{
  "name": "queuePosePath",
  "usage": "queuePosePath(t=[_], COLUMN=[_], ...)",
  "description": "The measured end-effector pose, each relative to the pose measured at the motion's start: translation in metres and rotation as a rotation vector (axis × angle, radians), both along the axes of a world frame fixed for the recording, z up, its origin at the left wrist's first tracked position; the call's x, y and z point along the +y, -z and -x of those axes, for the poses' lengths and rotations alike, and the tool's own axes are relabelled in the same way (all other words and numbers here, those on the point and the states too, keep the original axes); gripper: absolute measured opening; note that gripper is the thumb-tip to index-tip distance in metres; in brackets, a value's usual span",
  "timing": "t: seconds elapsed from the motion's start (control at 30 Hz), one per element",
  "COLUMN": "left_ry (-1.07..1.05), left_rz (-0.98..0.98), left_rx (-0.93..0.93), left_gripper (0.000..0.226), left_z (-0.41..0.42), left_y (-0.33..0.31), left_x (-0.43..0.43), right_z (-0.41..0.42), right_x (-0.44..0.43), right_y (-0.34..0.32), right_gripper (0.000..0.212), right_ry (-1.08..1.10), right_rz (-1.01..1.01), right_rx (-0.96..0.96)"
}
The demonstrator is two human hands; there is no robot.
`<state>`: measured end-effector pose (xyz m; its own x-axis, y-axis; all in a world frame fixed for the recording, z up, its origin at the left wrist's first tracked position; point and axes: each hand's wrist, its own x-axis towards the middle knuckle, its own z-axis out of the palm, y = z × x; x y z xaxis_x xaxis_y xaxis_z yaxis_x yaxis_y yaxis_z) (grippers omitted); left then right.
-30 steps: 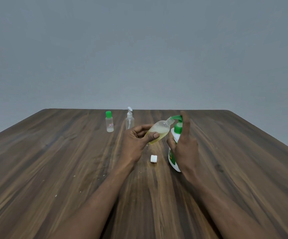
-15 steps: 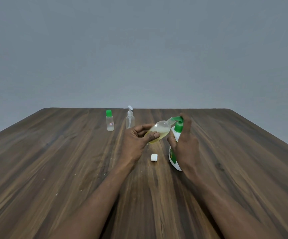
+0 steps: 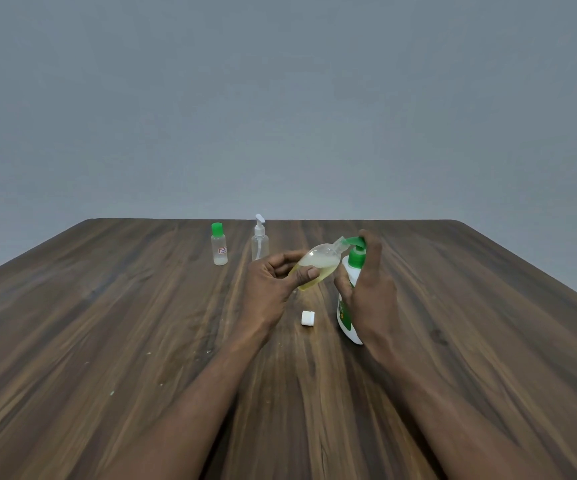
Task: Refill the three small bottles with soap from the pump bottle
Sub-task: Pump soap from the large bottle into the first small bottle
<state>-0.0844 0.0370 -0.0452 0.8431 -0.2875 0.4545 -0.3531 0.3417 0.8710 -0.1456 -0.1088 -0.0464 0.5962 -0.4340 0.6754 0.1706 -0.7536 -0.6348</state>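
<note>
My left hand (image 3: 273, 284) holds a small clear bottle (image 3: 318, 266) tilted, its open neck up against the green pump nozzle. Yellowish soap lies in its lower part. My right hand (image 3: 370, 292) wraps the white pump bottle (image 3: 347, 317) with the green pump head (image 3: 356, 254), the forefinger resting on top of the pump. A white cap (image 3: 308, 318) lies on the table between my hands. Two more small bottles stand farther back: one with a green cap (image 3: 219, 249) and a clear one with a white pump top (image 3: 260, 239).
Everything sits on a dark wooden table (image 3: 107, 341) whose far edge runs just behind the two standing bottles. A plain grey wall fills the background. A few pale specks dot the wood at the left.
My right forefinger has come down from pointing upward onto the pump head. The small bottle stays at the nozzle.
</note>
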Motion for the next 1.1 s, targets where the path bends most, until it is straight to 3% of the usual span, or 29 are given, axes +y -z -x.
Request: queuePosePath(t=[0.5,0.77,1.1], left_ry=[0.033,0.015,0.037], left_rz=[0.071,0.026,0.057], left_rx=[0.008,-0.013,-0.003], left_gripper=[0.032,0.031,0.031], left_z=[0.003,-0.0004,-0.0018], left_y=[-0.0041,-0.0011,-0.0039], left_x=[-0.0022,0.001,-0.0005], right_z=[0.0034,0.0041,0.0023], right_x=[0.002,0.0018,0.0019], right_y=[-0.0028,-0.005,-0.0032], right_gripper=[0.067,0.052,0.064], right_ry=[-0.015,-0.018,0.022], right_rz=[0.037,0.008,0.045], right_rx=[-0.014,0.024,0.006])
